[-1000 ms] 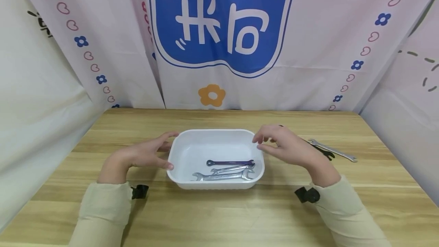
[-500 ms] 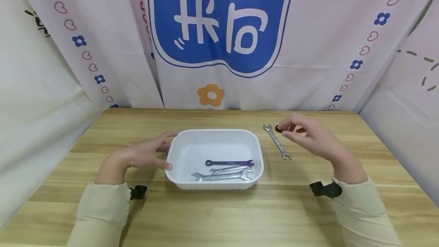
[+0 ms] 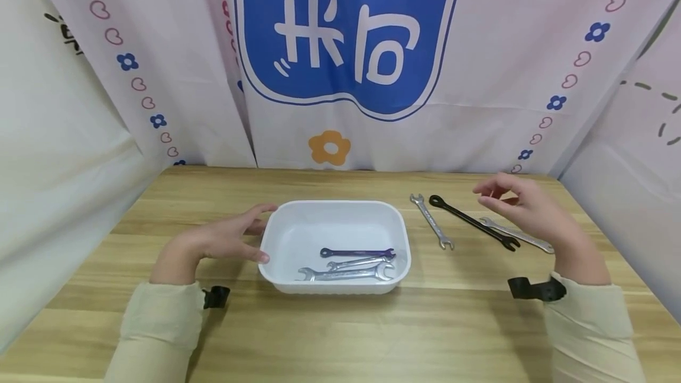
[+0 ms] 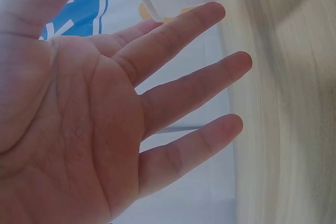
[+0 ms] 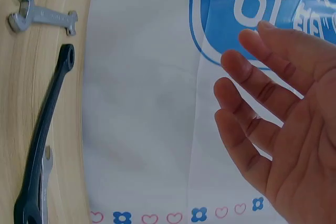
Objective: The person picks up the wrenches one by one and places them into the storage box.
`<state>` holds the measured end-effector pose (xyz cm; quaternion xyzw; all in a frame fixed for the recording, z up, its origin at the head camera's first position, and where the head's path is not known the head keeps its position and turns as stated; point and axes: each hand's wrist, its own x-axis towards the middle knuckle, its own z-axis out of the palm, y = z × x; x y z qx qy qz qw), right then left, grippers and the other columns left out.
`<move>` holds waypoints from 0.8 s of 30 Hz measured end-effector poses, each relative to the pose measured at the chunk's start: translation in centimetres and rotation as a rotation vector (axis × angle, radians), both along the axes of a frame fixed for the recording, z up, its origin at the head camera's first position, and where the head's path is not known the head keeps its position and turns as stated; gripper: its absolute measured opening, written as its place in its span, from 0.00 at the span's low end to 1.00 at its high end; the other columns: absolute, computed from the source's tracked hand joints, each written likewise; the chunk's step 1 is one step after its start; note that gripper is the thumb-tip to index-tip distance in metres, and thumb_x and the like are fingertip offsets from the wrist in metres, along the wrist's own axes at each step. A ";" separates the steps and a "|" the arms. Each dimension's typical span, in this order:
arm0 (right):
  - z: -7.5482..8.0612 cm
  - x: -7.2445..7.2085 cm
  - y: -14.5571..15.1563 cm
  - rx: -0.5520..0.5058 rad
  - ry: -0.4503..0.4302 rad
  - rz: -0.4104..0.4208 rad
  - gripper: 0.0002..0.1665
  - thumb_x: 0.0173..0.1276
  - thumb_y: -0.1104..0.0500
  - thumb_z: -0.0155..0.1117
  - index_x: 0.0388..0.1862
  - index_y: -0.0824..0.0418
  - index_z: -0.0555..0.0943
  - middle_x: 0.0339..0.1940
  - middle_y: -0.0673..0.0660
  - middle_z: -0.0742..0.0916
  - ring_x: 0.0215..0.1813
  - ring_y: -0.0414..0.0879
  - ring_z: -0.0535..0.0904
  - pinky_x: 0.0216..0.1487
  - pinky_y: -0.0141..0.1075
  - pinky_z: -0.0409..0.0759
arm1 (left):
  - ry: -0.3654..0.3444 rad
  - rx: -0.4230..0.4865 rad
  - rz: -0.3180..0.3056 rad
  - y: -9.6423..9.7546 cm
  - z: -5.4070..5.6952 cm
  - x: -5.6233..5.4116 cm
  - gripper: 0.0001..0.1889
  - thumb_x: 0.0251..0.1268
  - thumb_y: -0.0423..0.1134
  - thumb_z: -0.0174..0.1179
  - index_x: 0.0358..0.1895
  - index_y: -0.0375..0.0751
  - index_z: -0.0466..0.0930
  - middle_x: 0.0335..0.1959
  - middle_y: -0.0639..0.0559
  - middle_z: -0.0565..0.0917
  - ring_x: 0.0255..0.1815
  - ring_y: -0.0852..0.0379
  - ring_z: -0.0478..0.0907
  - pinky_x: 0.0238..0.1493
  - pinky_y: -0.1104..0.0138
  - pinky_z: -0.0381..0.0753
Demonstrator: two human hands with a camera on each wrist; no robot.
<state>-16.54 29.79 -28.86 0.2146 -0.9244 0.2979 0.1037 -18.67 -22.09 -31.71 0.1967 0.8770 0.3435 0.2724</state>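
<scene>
A white plastic basin (image 3: 335,289) stands mid-table. Inside lie a dark purplish combination wrench (image 3: 356,253), a small silver wrench (image 3: 357,263) and a larger silver open-end wrench (image 3: 346,275). My left hand (image 3: 226,237) rests against the basin's left side, thumb and forefinger at its rim; the left wrist view shows the other fingers (image 4: 194,98) straight and spread. Right of the basin lie a silver double open-end wrench (image 3: 432,222), a black combination wrench (image 3: 472,221) and another silver wrench (image 3: 524,237). Above these hovers my right hand (image 3: 524,205), loosely bent and holding nothing, partly covering the last wrench.
The wooden table (image 3: 340,336) reaches back to a white printed cloth (image 3: 479,75) with a blue emblem. Cloth walls also close off the left and right sides. Black straps with small mounts sit at both wrists.
My right hand has moved right from the basin's right rim, past the silver and black wrenches, uncovering them. My left hand, the basin and the wrenches in it stay put.
</scene>
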 end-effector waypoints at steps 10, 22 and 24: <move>-0.6 0.0 2.7 0.049 -0.005 -0.071 0.08 0.71 0.60 0.64 0.46 0.56 0.85 0.37 0.49 0.86 0.38 0.28 0.75 0.36 0.25 0.75 | -0.025 -0.011 0.015 0.3 -0.4 0.2 0.57 0.57 0.48 0.72 0.80 0.46 0.38 0.76 0.30 0.61 0.76 0.28 0.57 0.66 0.32 0.64; -1.4 -0.8 6.0 0.076 -0.152 -0.175 0.14 0.73 0.56 0.61 0.52 0.61 0.83 0.43 0.57 0.86 0.39 0.25 0.73 0.38 0.27 0.74 | -0.013 -0.022 0.004 0.2 0.1 -0.3 0.57 0.57 0.49 0.72 0.80 0.46 0.38 0.76 0.30 0.61 0.76 0.28 0.56 0.66 0.32 0.65; -1.7 -0.9 6.5 0.086 -0.176 -0.176 0.14 0.74 0.56 0.61 0.53 0.62 0.83 0.44 0.58 0.85 0.39 0.25 0.73 0.38 0.27 0.75 | -0.017 -0.026 0.007 0.3 0.1 -0.3 0.57 0.57 0.49 0.72 0.80 0.46 0.38 0.76 0.30 0.61 0.76 0.28 0.56 0.66 0.32 0.65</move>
